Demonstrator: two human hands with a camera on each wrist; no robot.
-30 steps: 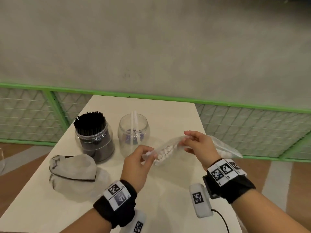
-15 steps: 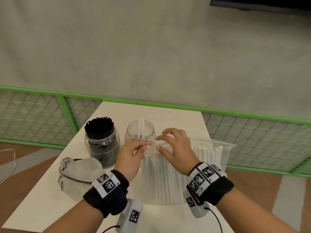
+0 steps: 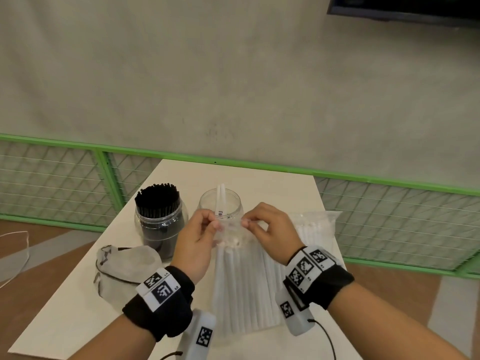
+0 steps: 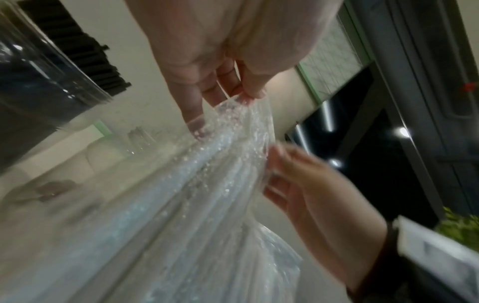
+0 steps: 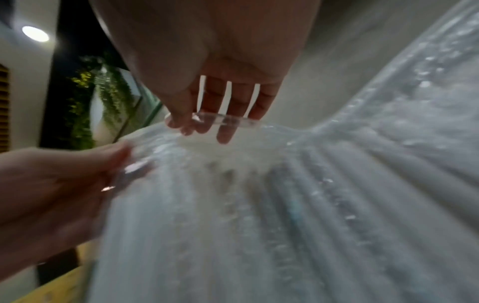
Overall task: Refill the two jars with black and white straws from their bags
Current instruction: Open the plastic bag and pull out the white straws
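A clear bag of white straws stands upright on the white table in front of me. My left hand pinches the left side of the bag's top edge, and my right hand pinches the right side. Just behind my hands stands a clear jar holding two white straws. To its left a second jar is packed full of black straws. Both wrist views are blurred.
A crumpled empty clear bag with a dark trim lies on the table at the left. A second bag of white straws lies behind my right hand. A green mesh fence runs beyond the table's far edge.
The white straw bag went from lying sideways between my hands to standing upright on the table. Both hands moved to its top edge and now pinch it there.
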